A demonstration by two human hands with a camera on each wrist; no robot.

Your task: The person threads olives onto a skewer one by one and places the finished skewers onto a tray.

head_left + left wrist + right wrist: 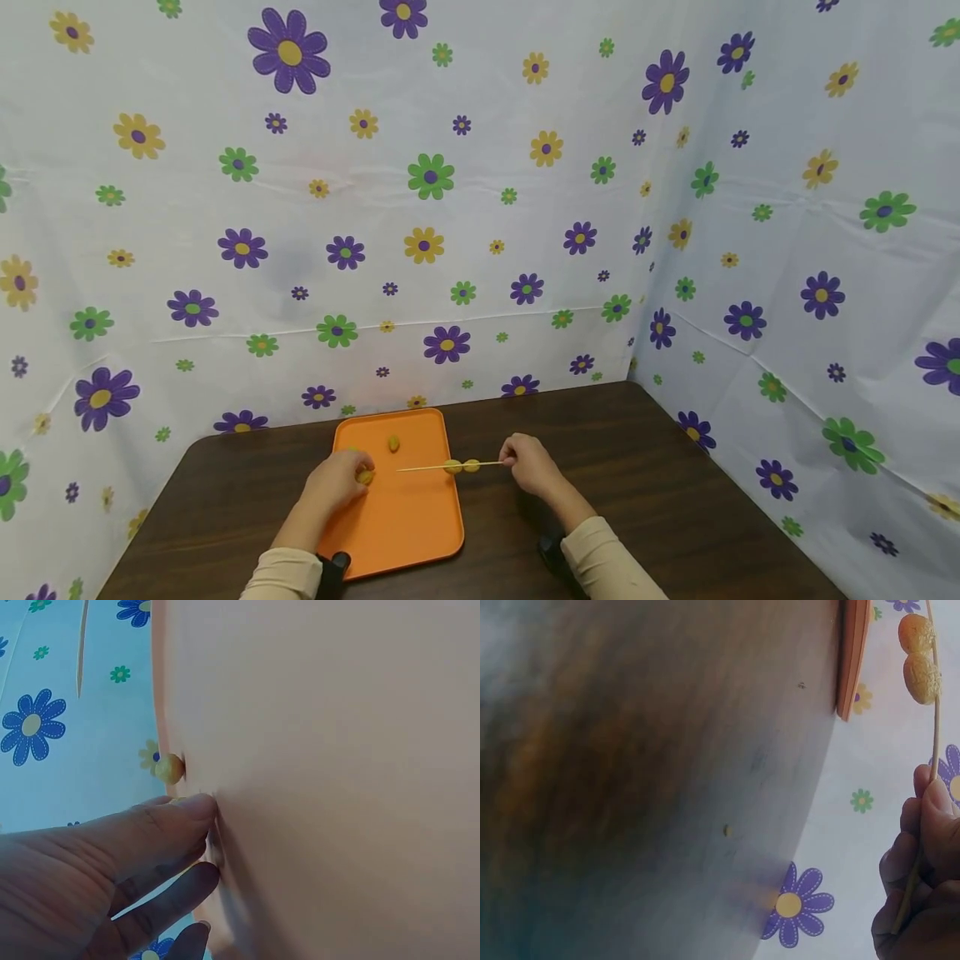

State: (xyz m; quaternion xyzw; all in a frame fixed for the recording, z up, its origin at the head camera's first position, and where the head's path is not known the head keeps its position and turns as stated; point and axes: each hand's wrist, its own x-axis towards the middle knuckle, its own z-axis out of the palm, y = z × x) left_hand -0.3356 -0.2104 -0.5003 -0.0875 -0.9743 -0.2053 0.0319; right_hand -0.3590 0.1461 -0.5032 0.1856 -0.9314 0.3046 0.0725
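Observation:
My right hand (pixel 531 465) pinches the end of a thin wooden skewer (pixel 420 468) between thumb and fingers. Two small round yellow pieces (pixel 922 679), rough-skinned, sit side by side on the skewer, which points left above the orange tray (pixel 408 533). Over the tray's left part, my left hand (pixel 337 482) holds another small yellow piece (pixel 365 477) at its fingertips; in the left wrist view the fingers mostly hide it. A loose yellow piece (pixel 393 443) lies near the tray's far end. Part of one more shows behind the left hand.
The tray lies on a dark wood-grain table (pixel 600 467). White cloth (pixel 480 208) printed with purple, green and yellow flowers hangs along the table's back and right side. Dark straps (pixel 553 554) are on both wrists.

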